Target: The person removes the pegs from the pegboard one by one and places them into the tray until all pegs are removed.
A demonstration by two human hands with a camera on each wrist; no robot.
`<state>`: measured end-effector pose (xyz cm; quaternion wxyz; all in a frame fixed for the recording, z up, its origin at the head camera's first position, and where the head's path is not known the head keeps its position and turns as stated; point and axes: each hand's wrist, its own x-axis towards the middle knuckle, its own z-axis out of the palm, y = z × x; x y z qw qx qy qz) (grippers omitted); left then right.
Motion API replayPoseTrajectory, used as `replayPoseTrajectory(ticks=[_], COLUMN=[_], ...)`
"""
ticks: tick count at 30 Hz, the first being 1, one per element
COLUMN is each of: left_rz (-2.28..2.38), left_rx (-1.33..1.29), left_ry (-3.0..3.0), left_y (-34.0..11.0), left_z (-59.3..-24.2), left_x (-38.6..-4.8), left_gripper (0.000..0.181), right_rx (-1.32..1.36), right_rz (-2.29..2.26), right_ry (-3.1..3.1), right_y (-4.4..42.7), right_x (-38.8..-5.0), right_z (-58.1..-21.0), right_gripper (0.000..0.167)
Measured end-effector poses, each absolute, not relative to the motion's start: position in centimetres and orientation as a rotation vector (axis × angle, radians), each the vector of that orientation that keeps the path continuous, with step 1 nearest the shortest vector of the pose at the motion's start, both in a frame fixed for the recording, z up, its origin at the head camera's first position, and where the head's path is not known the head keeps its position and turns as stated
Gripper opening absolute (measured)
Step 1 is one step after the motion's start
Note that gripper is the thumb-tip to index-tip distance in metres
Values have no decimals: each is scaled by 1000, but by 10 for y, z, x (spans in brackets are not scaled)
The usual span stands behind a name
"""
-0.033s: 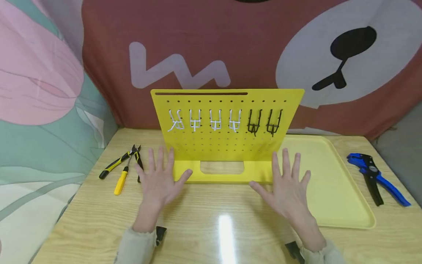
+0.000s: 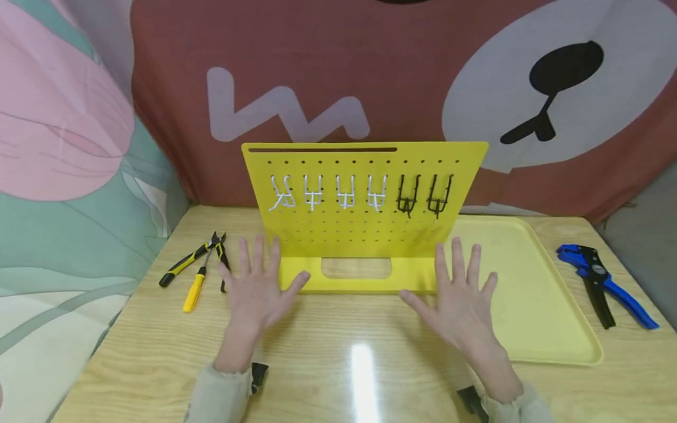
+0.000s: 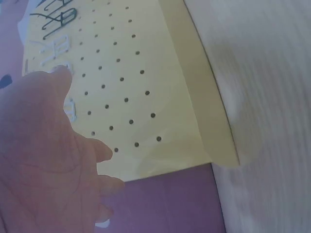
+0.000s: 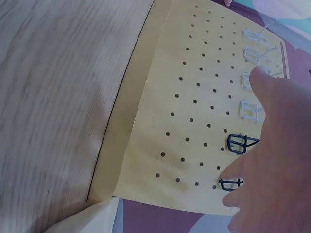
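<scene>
The left hand [image 2: 255, 299] and right hand [image 2: 461, 305] are held, fingers spread apart, before the board [image 2: 362, 226], stood upright on the table [image 2: 317, 352]. Its hooks [image 2: 345, 194] — partly hidden behind the hand in each wrist view — are shown uncovered by the head view; pliers [image 2: 185, 265], screwdriver [image 2: 194, 289] and blue tool [image 2: 598, 271], by that alone.
</scene>
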<state>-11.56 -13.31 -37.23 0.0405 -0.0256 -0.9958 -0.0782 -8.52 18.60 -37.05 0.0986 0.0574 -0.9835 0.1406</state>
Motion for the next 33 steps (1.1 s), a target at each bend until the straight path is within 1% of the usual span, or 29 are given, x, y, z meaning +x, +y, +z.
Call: replayPoseTrajectory(ticks=[3,5,7,11,14,17,20,25,29,33], left_rz=[-261,-361,-557,-1117,-1354,-1441,-1527,-1678,-1808,-1900], left_rx=[-92,-111,-121,-79,-10,50,95,183,297,419], left_ry=[-3026,-2995,-2930,-2652,-2448,-2374,-2358,-2259,-2123,-2034], left_y=[-136,-136,-138,-145,-147,-147,-148,-152,-154,-154], left_z=[-368,-363,-358,-349,-345,-343,-341,-342,-344,-344], left_x=[-113,-115,-119,-134,-145,-153,-162,-177,-190,-199], left_gripper=[94,92,87,69,59,57,56,51,43,42], right_rx=[170,181,190,214,180,147,131,136,154,204], right_rz=[449,530,671,959,1120,1303,1507,1813,1899,1889], right_ry=[-2906,-2856,-2761,-2432,-2249,-2110,-1977,-1854,-1860,-1885], right_y=[182,182,182,188,196,206,213,217,218,215], right_x=[-84,-86,-90,-102,-117,-132,-143,-150,-151,-153], right_z=[-367,-360,-352,-334,-321,-311,-307,-310,-314,-316], right_gripper=[99,93,80,53,41,31,26,27,29,29])
